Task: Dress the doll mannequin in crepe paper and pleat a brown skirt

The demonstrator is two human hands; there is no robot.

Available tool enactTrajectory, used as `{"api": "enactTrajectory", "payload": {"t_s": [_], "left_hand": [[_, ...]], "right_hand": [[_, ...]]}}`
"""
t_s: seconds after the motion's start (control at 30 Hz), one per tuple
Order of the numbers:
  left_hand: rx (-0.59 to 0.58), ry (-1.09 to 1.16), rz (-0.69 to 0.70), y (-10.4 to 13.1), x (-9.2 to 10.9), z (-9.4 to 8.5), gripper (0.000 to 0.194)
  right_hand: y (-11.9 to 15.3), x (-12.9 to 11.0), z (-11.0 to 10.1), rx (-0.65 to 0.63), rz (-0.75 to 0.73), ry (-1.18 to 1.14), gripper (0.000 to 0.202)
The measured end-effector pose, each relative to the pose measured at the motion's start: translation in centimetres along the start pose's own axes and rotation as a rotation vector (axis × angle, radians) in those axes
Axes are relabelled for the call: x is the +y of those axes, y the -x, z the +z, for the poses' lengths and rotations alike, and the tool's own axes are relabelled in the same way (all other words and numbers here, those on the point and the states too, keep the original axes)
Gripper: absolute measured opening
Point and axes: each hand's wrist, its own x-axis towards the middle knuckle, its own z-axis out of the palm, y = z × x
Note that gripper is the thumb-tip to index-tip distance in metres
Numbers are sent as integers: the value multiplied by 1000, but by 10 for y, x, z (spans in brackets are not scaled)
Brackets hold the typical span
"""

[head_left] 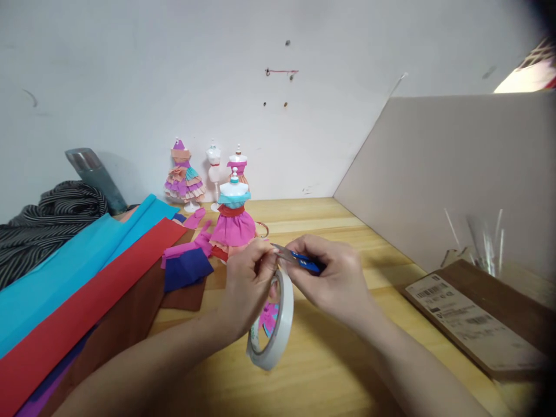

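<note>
My left hand (249,284) pinches the end of a white tape roll (284,324), which hangs upright below my fingers. In my right hand (332,275) is a blue-handled cutting tool (306,262), its metal blades pointing left at my left fingertips. Both hands nearly meet over the middle of the table. Through the ring of the roll, a pink and blue paper piece (268,318) shows. Just behind my hands stands a small mannequin (234,223) in a turquoise, red and pink dress.
Several mannequins (185,179) stand by the wall. Coloured sheets (99,278), a striped cloth (65,211) and a bottle (98,176) lie or lean at left. A cardboard box (473,318) with labels is at right, near clear sticks (489,249) and a grey partition (456,174).
</note>
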Motion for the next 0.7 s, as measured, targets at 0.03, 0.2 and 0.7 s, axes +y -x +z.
{"api": "enactTrajectory", "payload": {"t_s": [0.03,0.2,0.7], "left_hand": [[11,-43,38,0,1,0,21],[-27,-69,38,1,4,0,25],[-179,387,-271,0,-3,5,37]], "right_hand": [[0,0,-1,-13,21,-17,11],[-1,1,2,-38,107,-117,12],[-12,8,0,-161,281,-413,9]]}}
